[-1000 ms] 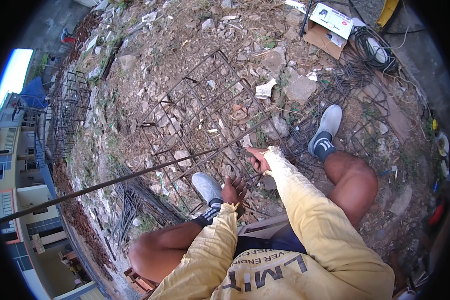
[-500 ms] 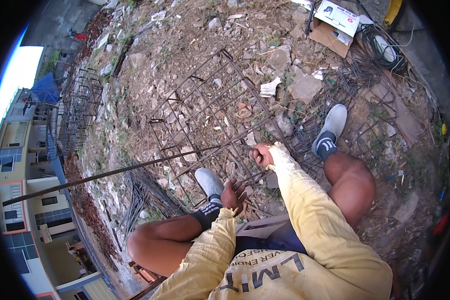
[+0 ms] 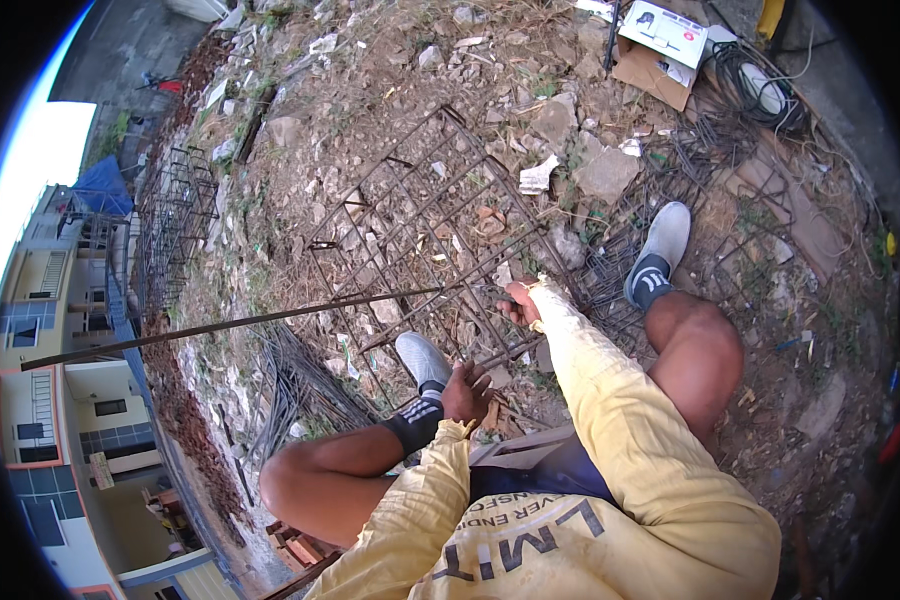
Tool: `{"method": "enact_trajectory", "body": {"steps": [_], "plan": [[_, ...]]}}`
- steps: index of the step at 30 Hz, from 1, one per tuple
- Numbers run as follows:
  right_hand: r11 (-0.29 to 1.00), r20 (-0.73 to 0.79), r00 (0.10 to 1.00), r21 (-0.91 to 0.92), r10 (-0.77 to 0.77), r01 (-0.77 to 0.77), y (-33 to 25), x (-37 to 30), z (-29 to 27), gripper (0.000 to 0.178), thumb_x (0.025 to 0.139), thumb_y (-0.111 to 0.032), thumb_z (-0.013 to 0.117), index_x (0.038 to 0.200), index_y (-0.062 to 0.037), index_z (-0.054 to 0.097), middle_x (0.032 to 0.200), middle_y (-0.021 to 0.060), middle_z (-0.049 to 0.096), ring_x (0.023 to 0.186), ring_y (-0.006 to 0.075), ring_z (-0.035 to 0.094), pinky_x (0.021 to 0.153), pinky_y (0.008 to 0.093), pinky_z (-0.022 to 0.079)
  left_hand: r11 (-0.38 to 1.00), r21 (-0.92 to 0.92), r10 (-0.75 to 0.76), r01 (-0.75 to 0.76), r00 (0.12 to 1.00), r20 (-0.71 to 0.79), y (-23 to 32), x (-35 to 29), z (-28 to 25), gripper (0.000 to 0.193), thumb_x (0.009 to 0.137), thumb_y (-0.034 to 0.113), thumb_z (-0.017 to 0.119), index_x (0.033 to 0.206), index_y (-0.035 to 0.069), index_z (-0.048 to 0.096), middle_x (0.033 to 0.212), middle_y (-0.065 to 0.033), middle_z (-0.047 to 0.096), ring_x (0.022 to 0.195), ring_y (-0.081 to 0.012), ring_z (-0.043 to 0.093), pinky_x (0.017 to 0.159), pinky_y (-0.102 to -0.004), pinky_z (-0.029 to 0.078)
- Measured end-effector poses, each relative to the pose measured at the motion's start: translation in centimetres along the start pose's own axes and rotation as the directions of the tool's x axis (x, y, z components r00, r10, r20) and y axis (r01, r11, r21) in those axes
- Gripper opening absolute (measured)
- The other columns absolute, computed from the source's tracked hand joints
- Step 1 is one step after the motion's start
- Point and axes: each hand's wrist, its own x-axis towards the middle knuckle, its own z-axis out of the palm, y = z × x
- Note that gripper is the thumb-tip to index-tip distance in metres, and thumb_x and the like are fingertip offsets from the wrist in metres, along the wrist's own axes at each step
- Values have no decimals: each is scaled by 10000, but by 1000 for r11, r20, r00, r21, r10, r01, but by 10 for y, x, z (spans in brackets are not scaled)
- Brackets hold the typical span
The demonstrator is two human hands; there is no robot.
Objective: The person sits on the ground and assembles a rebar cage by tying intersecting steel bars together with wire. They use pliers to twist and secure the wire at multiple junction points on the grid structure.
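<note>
A cage of rusty steel rebar, made of long bars and square stirrups, lies on the rubble in front of me between my feet. One long rebar runs from the cage far out to the left. My right hand is closed at the near part of the cage, where that bar ends. Its fingers curl round something thin that I cannot make out. Nearer to me, my left hand hangs beside my left shoe with bent fingers apart, and nothing shows in it.
Bundles of thin steel rods lie left of my left foot. Tangled wire lies by my right shoe. An opened cardboard box and a coiled black cable are at the far right. More rebar cages stand far left.
The long bar's outer end sits higher in the picture, and the whole view has shifted slightly. Both hands stay in nearly the same places at the cage.
</note>
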Motion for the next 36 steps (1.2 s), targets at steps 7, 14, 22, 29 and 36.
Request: {"method": "enact_trajectory", "body": {"steps": [7, 14, 22, 29, 36], "plan": [[982, 97, 995, 190, 1, -20, 26, -25, 40, 304, 823, -343, 719, 743, -120, 528, 573, -45, 476, 438, 65, 365, 410, 236, 287, 1000, 4, 26, -26, 1000, 7, -11, -1, -35, 586, 966, 476, 393, 1409, 94, 356, 1372, -85, 450, 1182, -282, 454, 992, -453, 343], [764, -186, 965, -645, -185, 22, -32, 17, -35, 136, 861, -209, 568, 808, -84, 570, 605, 48, 576, 420, 132, 467, 369, 285, 354, 999, -44, 39, -31, 979, 199, -2, -3, 17, 478, 959, 422, 467, 1288, 76, 456, 1082, -35, 551, 843, -195, 495, 752, -369, 401], [961, 36, 980, 195, 193, -197, 12, -16, 10, 240, 934, -231, 405, 852, -55, 547, 658, 26, 598, 422, 142, 493, 381, 280, 347, 1000, -13, 15, -14, 998, 68, -9, -16, -27, 475, 961, 428, 454, 1290, 85, 468, 1117, -19, 562, 895, -196, 533, 781, -363, 424], [842, -234, 972, -528, -20, -110, 11, -44, 28, 498, 843, -532, 613, 784, -52, 494, 588, 37, 502, 412, 157, 392, 396, 320, 343, 1000, 10, -20, 20, 998, 60, -7, -18, -16, 424, 952, 423, 448, 1219, 100, 512, 1091, -22, 582, 866, -156, 549, 694, -337, 456], [886, -121, 992, -463, -31, -28, -7, -42, 33, 379, 899, -441, 540, 876, -63, 559, 628, 19, 567, 418, 133, 435, 400, 312, 340, 998, 34, -56, 53, 995, 88, -11, -6, -12, 486, 944, 462, 459, 1289, 121, 491, 1194, -34, 571, 930, -171, 546, 808, -363, 445]]}}
